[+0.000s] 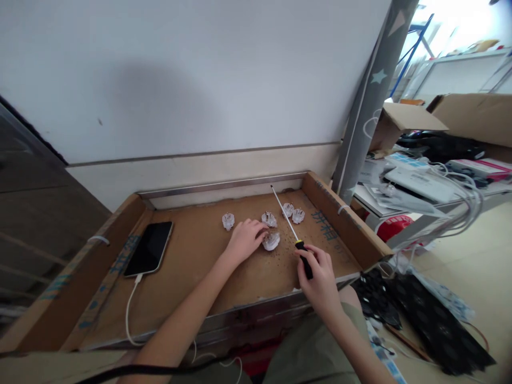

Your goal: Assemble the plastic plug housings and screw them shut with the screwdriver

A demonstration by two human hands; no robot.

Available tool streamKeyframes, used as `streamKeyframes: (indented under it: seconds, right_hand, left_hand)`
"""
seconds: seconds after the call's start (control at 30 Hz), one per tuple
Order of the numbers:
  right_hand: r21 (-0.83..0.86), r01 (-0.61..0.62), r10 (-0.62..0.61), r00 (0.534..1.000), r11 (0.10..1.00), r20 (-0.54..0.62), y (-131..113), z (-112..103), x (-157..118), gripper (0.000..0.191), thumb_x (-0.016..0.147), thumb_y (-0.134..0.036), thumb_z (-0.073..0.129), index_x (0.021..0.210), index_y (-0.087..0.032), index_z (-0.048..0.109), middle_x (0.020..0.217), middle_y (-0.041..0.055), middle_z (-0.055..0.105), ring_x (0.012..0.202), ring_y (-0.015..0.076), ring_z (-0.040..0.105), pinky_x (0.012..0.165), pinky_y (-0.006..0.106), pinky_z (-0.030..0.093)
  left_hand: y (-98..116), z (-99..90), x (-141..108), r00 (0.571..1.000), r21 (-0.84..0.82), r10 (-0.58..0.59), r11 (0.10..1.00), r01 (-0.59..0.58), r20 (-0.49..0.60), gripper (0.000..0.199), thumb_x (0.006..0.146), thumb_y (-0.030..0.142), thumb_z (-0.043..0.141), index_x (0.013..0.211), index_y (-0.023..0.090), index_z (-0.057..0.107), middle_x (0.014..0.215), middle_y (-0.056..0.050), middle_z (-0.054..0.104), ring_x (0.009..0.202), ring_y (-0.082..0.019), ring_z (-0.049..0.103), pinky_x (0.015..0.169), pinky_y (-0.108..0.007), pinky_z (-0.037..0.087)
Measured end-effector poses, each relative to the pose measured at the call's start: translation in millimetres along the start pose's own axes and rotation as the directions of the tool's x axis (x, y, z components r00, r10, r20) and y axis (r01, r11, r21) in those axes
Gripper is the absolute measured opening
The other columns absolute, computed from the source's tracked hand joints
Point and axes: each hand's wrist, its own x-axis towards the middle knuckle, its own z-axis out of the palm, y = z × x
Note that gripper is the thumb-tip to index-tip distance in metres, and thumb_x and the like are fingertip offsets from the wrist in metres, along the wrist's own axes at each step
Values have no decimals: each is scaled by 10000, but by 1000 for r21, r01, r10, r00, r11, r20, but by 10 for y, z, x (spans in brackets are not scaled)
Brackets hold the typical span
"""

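Holding, right side: The right hand [318,269] has its grip closed around the black handle of the screwdriver [298,244]; the shaft points away from the person, towards the back edge.
Left hand [248,236]: Fingers touch the left edge of a clear piece [272,242]; the grip is partly hidden, so whether it pinches or merely rests cannot be told.
Clear piece, position: Lies on the cardboard-lined bench [196,261], between the two hands.
Clear piece, handling: Judged light, stiff and rather slippery, like hard plastic; it may crack under force. Best held by its outer rim.
Screwdriver, handling: Judged light and rigid, slender along the shaft. The handle is the sound place to hold it.
Other pieces: A lone piece [228,221] sits to the left, a middle piece [269,218] just beyond the clear piece, and a close pair [298,215] right of the shaft. Prongs show on them.
Specks [279,254]: Scattered near the clear piece; nature uncertain.
Phone [150,249]: Lies at the left, white cable [128,314] attached.
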Motion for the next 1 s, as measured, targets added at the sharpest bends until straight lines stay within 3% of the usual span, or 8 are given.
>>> streamKeyframes:
  seconds: [0.13, 0.23, 0.33, 0.57, 0.67, 0.83, 0.9, 1.0]
  right_hand:
    - [31, -38, 39, 999, 999, -36, 10, 3, -19, 221, 850, -233, 470, 1020, -204, 609, 1093, 85, 514, 1035, 160, 474, 909, 349, 432]
    - [46, -56, 58, 998, 997, -34, 7, 10, -18, 216, 846, -226, 482, 1021, -208, 607, 1097, 78, 512, 1041, 156, 467, 922, 343, 421]
    - [56, -68, 69, 997, 996, -30, 8, 15, -17, 211, 839, -222, 494, 1018, -215, 604, 1087, 68, 513, 1030, 150, 464, 914, 330, 418]
    - [72, -95, 100, 993, 993, -63, 7, 41, -31, 212, 828, -222, 508, 1017, -220, 602, 1086, 68, 509, 1014, 150, 466, 904, 329, 413]
    - [80, -104, 111, 989, 991, -98, 2, 56, -45, 207, 823, -222, 514, 1010, -215, 603, 1089, 72, 505, 1024, 152, 467, 912, 336, 410]
    - [86, -105, 117, 982, 991, -149, -7, 69, -54, 202, 823, -214, 513, 1002, -191, 604, 1102, 91, 500, 1029, 162, 475, 908, 351, 417]
    - [88, -94, 107, 982, 992, -155, -8, 70, -49, 205, 818, -204, 522, 1009, -189, 597, 1104, 89, 504, 1030, 160, 478, 908, 349, 420]
    - [93, -60, 73, 986, 994, -151, -4, 67, -47, 251, 809, -183, 540, 1057, -189, 570, 1103, 81, 524, 1028, 155, 483, 899, 338, 430]
  left_hand:
    - [97, -82, 30, 991, 31, -74, 996, 78, -111, 297, 882, 414, 474, 1065, 243, 633, 1039, -53, 657, 960, -235, 555, 876, -358, 396]
    - [249, -48, -36, 999, 65, -38, 997, 40, -23, 366, 795, 522, 568, 1026, 249, 648, 1007, -53, 661, 944, -250, 554, 851, -354, 406]
    - [282, -5, -74, 997, 60, 17, 998, -22, 78, 301, 808, 477, 560, 988, 257, 659, 970, -43, 666, 912, -240, 558, 821, -347, 418]
    - [-245, -124, 153, 993, -12, 11, 1000, -9, 120, 285, 845, 250, 477, 1089, 262, 625, 1095, -54, 639, 1028, -254, 542, 910, -381, 410]
    - [-328, 5, 311, 997, -81, -10, 997, 15, 72, 354, 848, 155, 404, 1145, 221, 584, 1135, -71, 620, 1079, -239, 542, 963, -381, 403]
    - [-158, 374, 571, 997, -253, 16, 967, -36, -81, 458, 858, 105, 348, 1305, 152, 433, 1321, -111, 492, 1224, -190, 457, 1060, -347, 342]
    - [-109, 373, 614, 991, -234, 44, 970, -73, -124, 457, 875, 148, 375, 1331, 163, 402, 1378, -99, 439, 1271, -183, 406, 1080, -344, 319]
    - [-188, 139, 525, 978, -55, 46, 997, -58, -203, 388, 901, 235, 401, 1282, 213, 470, 1379, -61, 448, 1267, -204, 398, 1075, -384, 308]
